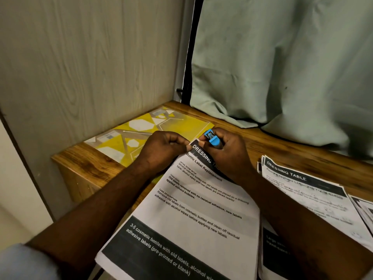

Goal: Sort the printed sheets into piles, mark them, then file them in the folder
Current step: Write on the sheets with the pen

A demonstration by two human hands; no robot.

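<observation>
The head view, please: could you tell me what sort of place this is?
Probably a small home work corner: a wooden desk set against a wood-grain panel, a pale green curtain hanging behind it, and piles of printed sheets.

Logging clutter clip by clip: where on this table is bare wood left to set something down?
Bare table wood runs between the right pile and the curtain; a small patch sits at the left corner by the yellow folder. Crowded: the middle stack, the left hand pinching its corner, the right hand gripping a blue tool.
</observation>
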